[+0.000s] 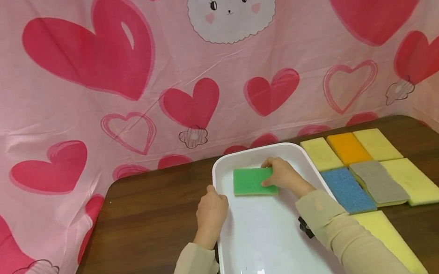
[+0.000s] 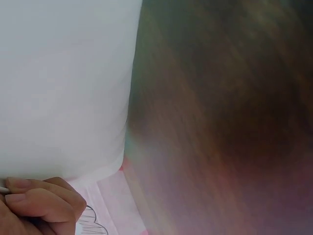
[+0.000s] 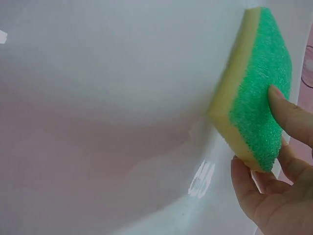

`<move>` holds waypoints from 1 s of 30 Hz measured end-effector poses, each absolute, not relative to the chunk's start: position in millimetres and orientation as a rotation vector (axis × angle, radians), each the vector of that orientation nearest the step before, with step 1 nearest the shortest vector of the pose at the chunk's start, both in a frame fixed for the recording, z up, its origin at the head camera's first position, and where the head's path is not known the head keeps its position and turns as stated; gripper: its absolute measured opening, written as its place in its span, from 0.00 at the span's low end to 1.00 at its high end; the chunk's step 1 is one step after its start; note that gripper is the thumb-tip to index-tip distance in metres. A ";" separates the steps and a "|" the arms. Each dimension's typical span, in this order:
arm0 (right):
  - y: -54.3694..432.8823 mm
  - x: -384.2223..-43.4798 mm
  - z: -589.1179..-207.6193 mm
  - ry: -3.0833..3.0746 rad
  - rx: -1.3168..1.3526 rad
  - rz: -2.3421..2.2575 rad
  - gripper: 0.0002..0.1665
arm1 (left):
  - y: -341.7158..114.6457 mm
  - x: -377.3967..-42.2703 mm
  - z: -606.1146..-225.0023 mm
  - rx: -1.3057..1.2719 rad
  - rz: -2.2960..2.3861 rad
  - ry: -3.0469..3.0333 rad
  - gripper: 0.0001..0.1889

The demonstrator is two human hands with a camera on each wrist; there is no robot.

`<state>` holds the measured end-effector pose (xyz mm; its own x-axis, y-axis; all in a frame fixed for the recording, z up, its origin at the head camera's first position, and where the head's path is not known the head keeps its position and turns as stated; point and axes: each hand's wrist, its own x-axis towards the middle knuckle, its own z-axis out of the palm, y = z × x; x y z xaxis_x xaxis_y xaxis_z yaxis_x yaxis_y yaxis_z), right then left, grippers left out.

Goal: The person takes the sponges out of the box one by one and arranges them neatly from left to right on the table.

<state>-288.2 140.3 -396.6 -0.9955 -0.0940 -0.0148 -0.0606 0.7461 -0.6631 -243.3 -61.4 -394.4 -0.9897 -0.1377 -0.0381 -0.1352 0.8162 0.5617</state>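
A green-topped sponge (image 1: 253, 181) with a yellow base is inside the white tray (image 1: 262, 244), near its far end. My right hand (image 1: 284, 175) pinches the sponge by its right end. In the right wrist view the thumb lies on the green face of the sponge (image 3: 261, 90), with the other fingers at its edge and underside. My left hand (image 1: 211, 210) grips the tray's left rim, fingers curled over it. The left wrist view shows that hand (image 2: 41, 205) at the rim beside the tray's outer wall (image 2: 63, 98).
Right of the tray, several sponges lie flat on the dark wooden table (image 1: 154, 241): pale yellow ones (image 1: 413, 180), an orange one (image 1: 348, 148), a blue one (image 1: 348, 190) and a grey wavy one (image 1: 379, 181). A pink heart-print cloth (image 1: 186, 56) hangs behind the table.
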 end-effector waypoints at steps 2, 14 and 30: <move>140.8 -287.3 -394.4 2.886 -0.111 -1.120 0.29 | -61.1 -243.3 -394.4 0.226 -0.928 -2.991 0.15; 143.2 -282.4 -386.4 2.913 -0.177 -1.137 0.18 | -60.6 -242.0 -394.6 0.206 -0.946 -2.983 0.15; 148.7 -276.3 -369.8 2.976 -0.093 -1.169 0.13 | -62.3 -242.1 -395.5 0.221 -0.936 -2.999 0.16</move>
<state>-276.3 148.7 -369.8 -0.9967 -0.0336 0.0741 -0.0751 0.7313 -0.6779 -242.1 -62.3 -395.5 -0.9901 -0.1316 -0.0489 -0.1360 0.8135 0.5654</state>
